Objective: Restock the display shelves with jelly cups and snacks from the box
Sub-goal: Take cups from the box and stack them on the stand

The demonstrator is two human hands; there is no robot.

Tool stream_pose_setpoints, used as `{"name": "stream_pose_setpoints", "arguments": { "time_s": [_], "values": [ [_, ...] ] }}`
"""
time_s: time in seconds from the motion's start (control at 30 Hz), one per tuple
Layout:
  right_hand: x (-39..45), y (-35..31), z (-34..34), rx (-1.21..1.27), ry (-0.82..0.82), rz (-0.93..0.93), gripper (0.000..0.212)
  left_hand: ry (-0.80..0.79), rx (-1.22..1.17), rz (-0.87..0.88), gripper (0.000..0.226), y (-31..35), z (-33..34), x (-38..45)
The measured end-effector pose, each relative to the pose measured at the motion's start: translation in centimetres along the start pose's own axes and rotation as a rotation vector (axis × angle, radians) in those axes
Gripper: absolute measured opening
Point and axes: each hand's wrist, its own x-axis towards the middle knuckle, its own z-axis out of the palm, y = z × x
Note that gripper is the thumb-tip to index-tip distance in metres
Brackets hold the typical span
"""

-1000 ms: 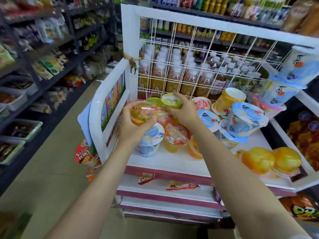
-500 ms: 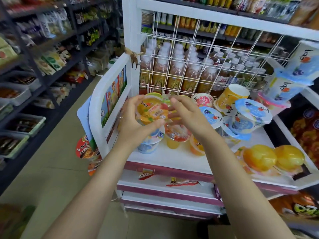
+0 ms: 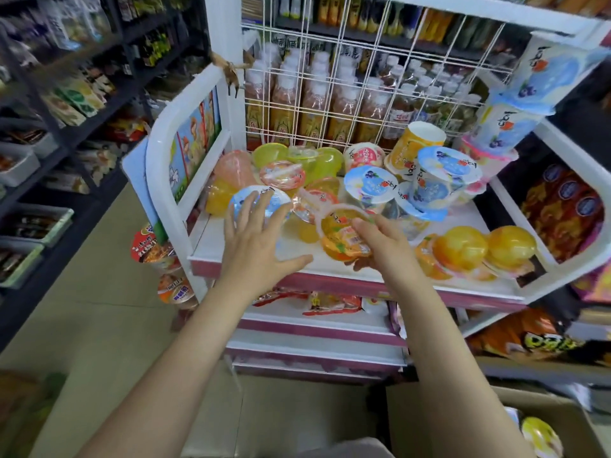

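Orange jelly cup tilted above front of white top shelf, pinched at rim by right hand, thumb on top and fingers curled beneath. Left hand just left of it, fingers spread and straight, holding nothing, fingertips over blue-lidded cup in cluster of jelly cups at shelf rear-left; whether touching cannot be told. Further out: blue-lidded yogurt cups stacked at right, two orange domed jellies at front right, cardboard box at lower right.
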Motion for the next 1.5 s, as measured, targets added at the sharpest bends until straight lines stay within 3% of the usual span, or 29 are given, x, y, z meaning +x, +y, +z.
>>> {"name": "stream_pose_setpoints", "arguments": {
  "time_s": [0.17, 0.23, 0.43, 0.53, 0.63, 0.8, 1.03, 1.17, 1.27, 1.37, 1.43, 1.5],
  "values": [
    [0.2, 3.5, 0.9, -0.236, 0.141, 0.095, 0.036, -0.052, 0.104, -0.081, 0.095, -0.3, 1.7, -1.5],
    [0.8, 3.8, 1.7, -0.271, 0.187, 0.074, 0.033, -0.067, 0.100, -0.084, 0.095, -0.3, 1.6, -1.5],
    [-1.0, 4.5, 2.0, -0.765, 0.346, -0.236, 0.049, -0.078, 0.088, -0.055, 0.087, -0.9, 1.4, -1.4],
    [-2.1, 5.8, 1.9, -0.928, 0.295, -0.477, 0.054, -0.080, 0.054, -0.054, 0.086, -0.9, 1.6, -1.4],
    [-1.7, 7.0, 2.4, -1.074, 0.146, -0.439, 0.060, -0.083, 0.036, -0.056, 0.083, -0.9, 1.7, -1.5],
    [0.1, 6.7, 2.9, -1.086, 0.110, -0.369, 0.047, -0.085, 0.041, -0.020, 0.081, -1.5, 1.8, -1.3],
    [0.4, 7.6, 2.6, -1.082, 0.136, -0.419, 0.058, -0.054, 0.071, 0.055, 0.075, -2.5, 2.6, -1.1],
    [0.0, 6.9, 2.1, -1.012, 0.073, -0.432, 0.057, -0.091, 0.048, -0.022, 0.075, -1.4, 1.3, -1.4],
    [-2.7, 7.1, -0.4, -0.787, 0.153, -0.560, 0.047, 0.065, 0.005, 0.019, 0.065, 1.4, -0.2, -2.8],
    [-7.1, 9.3, -5.0, -0.612, 0.264, -0.507, 0.037, 0.286, -0.205, 0.194, 0.042, 7.7, 0.2, -5.0],
    [-10.1, 12.1, -8.9, -0.600, 0.309, -0.395, 0.032, 0.194, -0.305, 0.278, 0.035, 12.6, 2.8, -6.6],
    [-12.5, 16.0, -13.2, -0.624, 0.351, -0.253, 0.025, -0.031, -0.354, 0.302, 0.035, 17.1, 7.1, -8.2]
  ]
}}
